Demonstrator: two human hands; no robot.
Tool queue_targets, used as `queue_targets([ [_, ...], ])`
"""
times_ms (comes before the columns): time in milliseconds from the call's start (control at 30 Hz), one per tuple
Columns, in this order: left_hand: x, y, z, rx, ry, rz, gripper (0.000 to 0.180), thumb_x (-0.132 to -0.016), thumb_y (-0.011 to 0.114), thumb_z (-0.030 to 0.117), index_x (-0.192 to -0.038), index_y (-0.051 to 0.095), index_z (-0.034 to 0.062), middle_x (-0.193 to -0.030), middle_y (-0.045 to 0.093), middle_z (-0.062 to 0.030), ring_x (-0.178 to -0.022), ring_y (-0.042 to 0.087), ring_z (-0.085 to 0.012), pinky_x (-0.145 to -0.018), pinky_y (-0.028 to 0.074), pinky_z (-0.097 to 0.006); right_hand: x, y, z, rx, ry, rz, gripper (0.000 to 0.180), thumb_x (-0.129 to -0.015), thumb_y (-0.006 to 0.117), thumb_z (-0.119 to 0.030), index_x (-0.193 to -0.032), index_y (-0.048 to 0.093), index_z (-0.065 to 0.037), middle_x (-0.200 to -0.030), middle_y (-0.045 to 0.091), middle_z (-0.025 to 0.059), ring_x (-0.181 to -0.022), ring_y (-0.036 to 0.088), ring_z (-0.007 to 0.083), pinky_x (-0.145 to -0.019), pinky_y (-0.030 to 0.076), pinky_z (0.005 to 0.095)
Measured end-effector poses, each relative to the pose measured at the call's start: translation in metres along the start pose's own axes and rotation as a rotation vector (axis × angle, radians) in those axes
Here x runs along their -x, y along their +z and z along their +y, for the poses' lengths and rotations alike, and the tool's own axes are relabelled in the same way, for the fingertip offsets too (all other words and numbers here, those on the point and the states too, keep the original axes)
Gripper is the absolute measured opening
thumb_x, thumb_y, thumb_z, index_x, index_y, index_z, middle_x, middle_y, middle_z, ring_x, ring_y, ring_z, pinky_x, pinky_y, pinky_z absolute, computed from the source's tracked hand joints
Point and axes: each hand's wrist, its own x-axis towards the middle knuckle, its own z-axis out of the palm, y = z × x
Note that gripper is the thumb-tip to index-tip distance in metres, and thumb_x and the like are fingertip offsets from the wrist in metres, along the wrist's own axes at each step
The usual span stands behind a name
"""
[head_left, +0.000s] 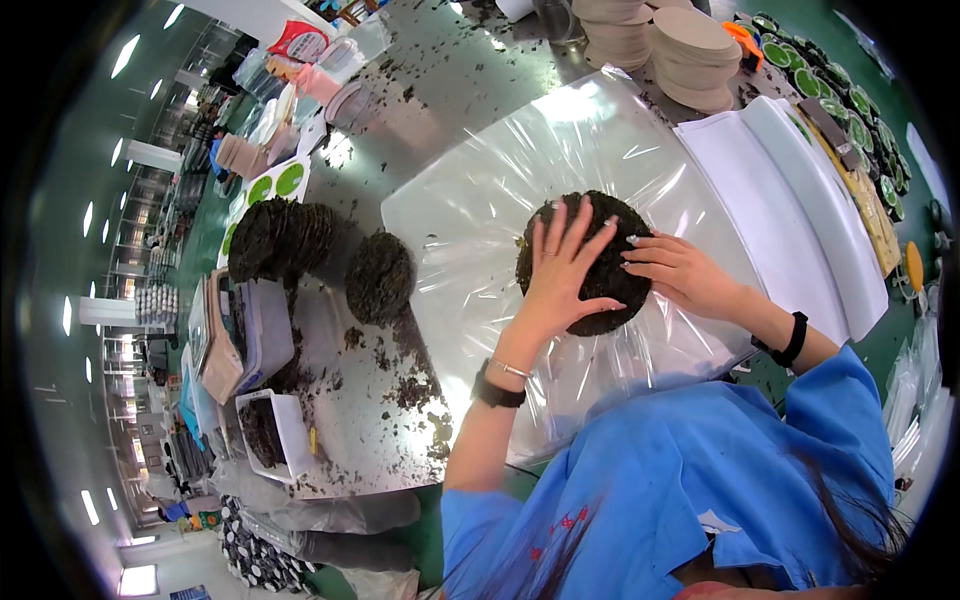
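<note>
A dark, round cake of pressed leaves (pixel 612 285) lies flat on a stack of clear plastic film (pixel 470 210) in front of me. My left hand (pixel 562 265) rests on top of it with fingers spread wide. At the cake's right edge, my right hand (pixel 690 275) touches the rim with its fingers stretched out. Neither hand is wrapped around anything. To the left of the film lies another dark leaf cake (pixel 380 280), and beyond it stands a stack of such cakes (pixel 285 240).
Leaf crumbs litter the metal table (pixel 450 60). Left are a white bin (pixel 292 435) and sheets with green round labels (pixel 290 180). White paper (pixel 730 160) lies right of the film. Beige round discs (pixel 697 50) are stacked at the back, near an orange tool (pixel 742 45).
</note>
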Motion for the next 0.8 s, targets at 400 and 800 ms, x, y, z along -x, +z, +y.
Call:
queue_targets([
  [400,-0.001,0.034,-0.037,-0.293,0.004,-0.33,0.09,-0.089,0.067,0.061,-0.163,0.032,0.0246,-0.173,0.002,-0.0168,-0.158,-0.005,-0.0444,-0.122,-0.006,-0.067,-0.021,0.008,-0.015,0.172,0.01,-0.148,0.025,-0.091,0.067,-0.025,-0.091,0.069,0.0,-0.095,0.065,0.0114,-0.106,0.06,0.0282,-0.117,0.039,0.0464],
  [800,-0.004,0.047,-0.044,-0.423,-0.078,-0.421,0.089,-0.089,0.063,0.067,-0.162,0.035,0.0243,-0.173,-0.002,-0.0194,-0.157,-0.011,-0.0466,-0.121,-0.009,-0.067,-0.027,0.009,-0.019,0.027,0.025,-0.217,0.035,-0.1,0.058,-0.032,-0.104,0.07,0.0,-0.106,0.066,0.0156,-0.115,0.058,0.0308,-0.12,0.036,0.0464],
])
